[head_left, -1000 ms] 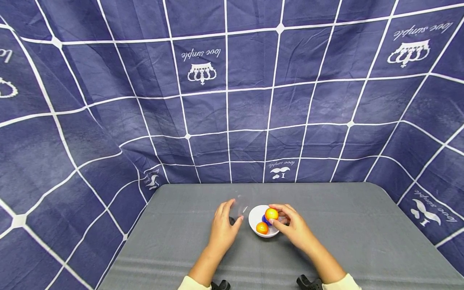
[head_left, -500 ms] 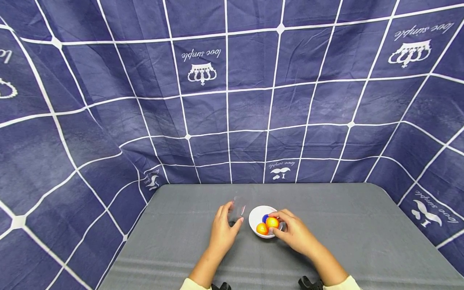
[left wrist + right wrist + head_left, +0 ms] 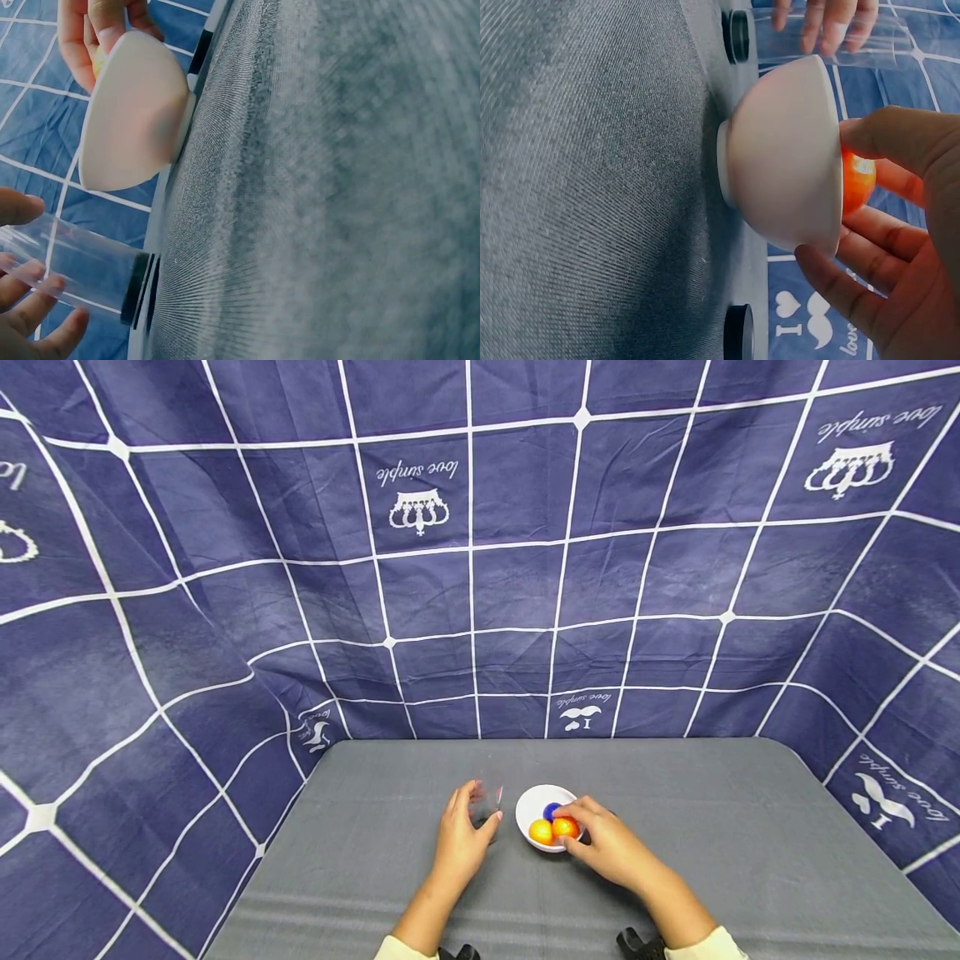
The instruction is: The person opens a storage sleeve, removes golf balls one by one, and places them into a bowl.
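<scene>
My left hand [image 3: 459,837] has thumb and fingers around a clear plastic cylinder [image 3: 82,259]. The cylinder stands upright on the grey tabletop, its black base [image 3: 136,289] downward. To its right is a white bowl [image 3: 784,150]. Inside the bowl lie a blue ball [image 3: 551,811] and an orange ball [image 3: 541,832]. A second orange ball [image 3: 859,180] shows above the rim in the right wrist view. My right hand [image 3: 611,843] holds this ball between thumb and fingers at the bowl's right side, with one fingertip against the bowl's outer wall.
A black disc [image 3: 739,331] rests on the grey table [image 3: 360,860] to the right of the bowl, mostly behind my right hand in the head view. A blue cloth [image 3: 517,585] with white lines encloses the table's back and sides.
My right hand has lowered the second orange ball from above the blue ball to the bowl's front right, beside the other orange ball. The clear cylinder has come more upright in my left hand.
</scene>
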`<state>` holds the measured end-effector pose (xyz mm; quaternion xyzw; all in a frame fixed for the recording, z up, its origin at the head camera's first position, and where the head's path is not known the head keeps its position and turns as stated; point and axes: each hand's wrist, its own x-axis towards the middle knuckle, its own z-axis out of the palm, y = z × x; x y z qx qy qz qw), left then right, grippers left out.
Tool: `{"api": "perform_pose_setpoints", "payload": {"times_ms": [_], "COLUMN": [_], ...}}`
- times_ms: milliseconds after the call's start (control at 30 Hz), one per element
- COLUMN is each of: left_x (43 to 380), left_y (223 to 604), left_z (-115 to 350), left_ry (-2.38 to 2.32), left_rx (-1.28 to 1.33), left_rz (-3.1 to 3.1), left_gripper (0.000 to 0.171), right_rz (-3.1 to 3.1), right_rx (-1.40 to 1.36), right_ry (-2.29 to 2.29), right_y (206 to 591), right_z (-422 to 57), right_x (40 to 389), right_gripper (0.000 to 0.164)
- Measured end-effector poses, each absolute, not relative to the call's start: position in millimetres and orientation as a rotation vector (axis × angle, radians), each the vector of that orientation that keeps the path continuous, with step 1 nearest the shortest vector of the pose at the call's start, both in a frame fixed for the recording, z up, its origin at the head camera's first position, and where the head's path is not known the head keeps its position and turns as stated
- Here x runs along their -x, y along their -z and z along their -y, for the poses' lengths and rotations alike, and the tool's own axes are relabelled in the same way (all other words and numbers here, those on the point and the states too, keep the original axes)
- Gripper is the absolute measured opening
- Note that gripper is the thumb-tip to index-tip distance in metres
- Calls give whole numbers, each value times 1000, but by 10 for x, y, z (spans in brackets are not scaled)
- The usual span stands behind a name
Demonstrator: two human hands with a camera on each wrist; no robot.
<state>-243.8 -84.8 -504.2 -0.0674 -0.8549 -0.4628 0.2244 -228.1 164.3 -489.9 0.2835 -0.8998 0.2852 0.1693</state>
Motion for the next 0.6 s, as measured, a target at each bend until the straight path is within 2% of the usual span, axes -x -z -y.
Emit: {"api": "perform_pose_setpoints", "payload": {"times_ms": [233,600], "left_x": [2449,2458], "left_y": [4998,5004], "left_z": [861,877], "left_ry": [1404,1447], "left_rx": [166,158], "left_rz": [2369,2379], "left_gripper": [55,56], "right_rz": [2529,2541], "right_rx": [-874,-850], "right_ry": [-808,-768], "right_y": [4912,4932], "right_z": [-1622,-1606], "right_x": [2311,2302], "right_gripper": [20,20]}}
